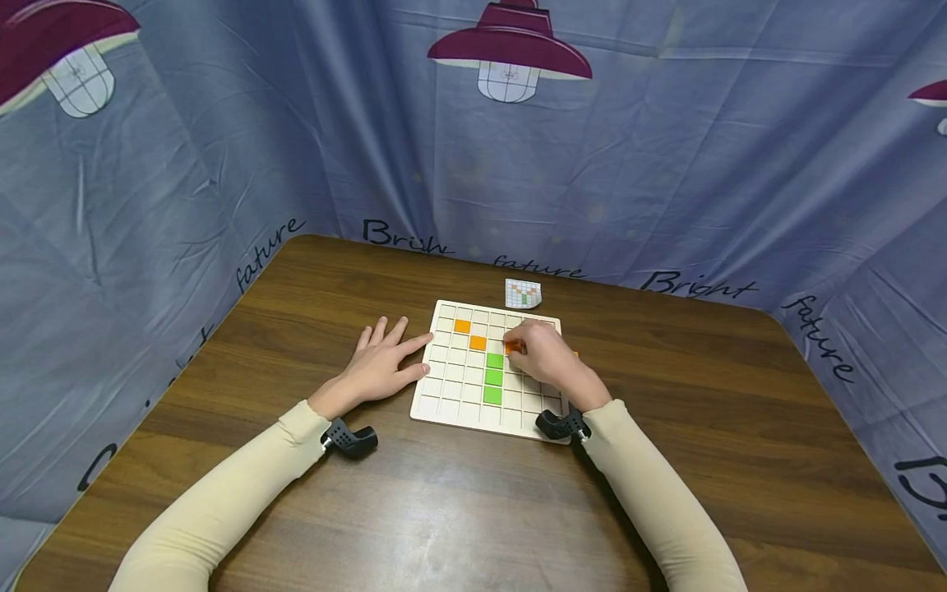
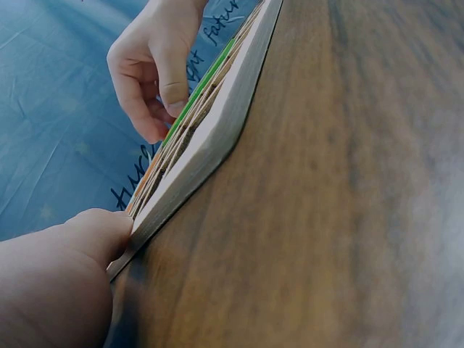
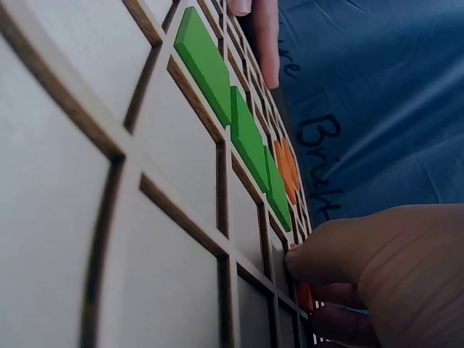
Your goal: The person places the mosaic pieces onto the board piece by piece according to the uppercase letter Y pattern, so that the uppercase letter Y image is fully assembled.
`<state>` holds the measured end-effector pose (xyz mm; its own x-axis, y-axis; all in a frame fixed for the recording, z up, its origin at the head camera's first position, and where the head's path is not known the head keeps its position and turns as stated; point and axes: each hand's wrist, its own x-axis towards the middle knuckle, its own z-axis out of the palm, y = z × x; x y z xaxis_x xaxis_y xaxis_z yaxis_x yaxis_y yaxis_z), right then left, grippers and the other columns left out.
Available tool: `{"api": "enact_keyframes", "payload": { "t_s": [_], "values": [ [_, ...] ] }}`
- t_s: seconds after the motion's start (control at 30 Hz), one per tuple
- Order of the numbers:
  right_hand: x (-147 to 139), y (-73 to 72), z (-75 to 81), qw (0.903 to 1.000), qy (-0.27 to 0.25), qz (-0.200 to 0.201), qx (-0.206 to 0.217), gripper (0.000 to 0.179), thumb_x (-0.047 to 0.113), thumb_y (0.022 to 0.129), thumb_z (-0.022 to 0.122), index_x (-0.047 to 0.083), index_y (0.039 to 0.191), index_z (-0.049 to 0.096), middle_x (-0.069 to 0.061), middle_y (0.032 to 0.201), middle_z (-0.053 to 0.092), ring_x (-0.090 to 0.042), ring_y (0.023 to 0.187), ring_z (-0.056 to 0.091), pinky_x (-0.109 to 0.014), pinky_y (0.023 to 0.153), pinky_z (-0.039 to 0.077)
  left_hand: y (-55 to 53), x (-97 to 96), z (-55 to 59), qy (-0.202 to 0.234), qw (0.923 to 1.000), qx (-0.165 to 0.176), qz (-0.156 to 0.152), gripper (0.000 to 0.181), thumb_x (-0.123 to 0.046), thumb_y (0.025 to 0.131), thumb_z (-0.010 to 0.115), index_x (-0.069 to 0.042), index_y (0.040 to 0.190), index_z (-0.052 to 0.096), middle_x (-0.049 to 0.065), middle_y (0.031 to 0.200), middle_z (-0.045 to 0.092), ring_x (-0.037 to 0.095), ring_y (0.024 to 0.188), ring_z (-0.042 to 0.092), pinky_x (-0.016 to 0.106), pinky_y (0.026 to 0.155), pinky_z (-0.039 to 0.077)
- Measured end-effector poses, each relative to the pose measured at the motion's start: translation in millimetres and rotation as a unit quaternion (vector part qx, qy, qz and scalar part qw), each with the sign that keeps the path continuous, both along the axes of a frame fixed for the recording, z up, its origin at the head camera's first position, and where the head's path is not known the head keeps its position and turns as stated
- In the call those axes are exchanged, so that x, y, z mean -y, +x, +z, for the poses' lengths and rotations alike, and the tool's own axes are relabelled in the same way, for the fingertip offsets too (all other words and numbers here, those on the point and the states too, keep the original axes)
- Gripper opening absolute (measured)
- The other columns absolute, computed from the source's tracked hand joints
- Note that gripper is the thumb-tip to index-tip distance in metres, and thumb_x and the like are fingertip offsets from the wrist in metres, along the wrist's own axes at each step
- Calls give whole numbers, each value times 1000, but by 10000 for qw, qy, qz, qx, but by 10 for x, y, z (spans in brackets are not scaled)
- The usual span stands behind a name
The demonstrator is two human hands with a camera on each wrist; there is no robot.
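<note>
A white grid board (image 1: 448, 408) lies on the table under both hands. My left hand (image 1: 379, 368) rests flat with fingers spread, its thumb and index fingertip at the board's left edge. My right hand (image 1: 543, 352) reaches over the upper right of the grid. Its thumb and fingers pinch an orange square tile (image 3: 304, 296) at a cell, partly hidden by the fingers. Two more orange tiles (image 1: 478, 343) sit diagonally in the upper left cells. Three green tiles (image 1: 493, 376) form a column in the middle of the board.
Behind the board lies a small paper card (image 1: 523, 293) printted with a coloured grid pattern. A bit of orange (image 1: 575, 354) shows just past the right wrist. The brown wooden table (image 1: 414, 501) backs onto a blue curtain (image 1: 592, 164). Each wrist wears a black camera mount (image 1: 353, 441).
</note>
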<state>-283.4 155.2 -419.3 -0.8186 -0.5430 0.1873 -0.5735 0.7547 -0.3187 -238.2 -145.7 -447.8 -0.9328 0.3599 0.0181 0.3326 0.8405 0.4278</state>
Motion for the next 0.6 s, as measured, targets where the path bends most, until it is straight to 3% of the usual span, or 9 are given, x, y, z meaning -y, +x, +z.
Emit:
{"api": "enact_keyframes", "payload": {
  "t_s": [0.37,0.6],
  "values": [
    [-8,-5,-16,10000,-80,-53,4,25,0,84,70,0,108,78,-12,94,73,-18,76,57,-32,69,48,-7,5,-12,4,10000,-12,-3,58,-46,102,54,-29,157,43,25,168,20,55,155,6,72,122,6],
    [-87,4,26,9998,-157,-117,51,28,1,86,69,-1,113,77,-16,106,76,-24,86,66,-40,77,56,-22,7,-27,-13,10000,-21,-5,58,-47,102,53,-29,157,42,25,168,20,55,155,6,72,122,6]
  ]
}}
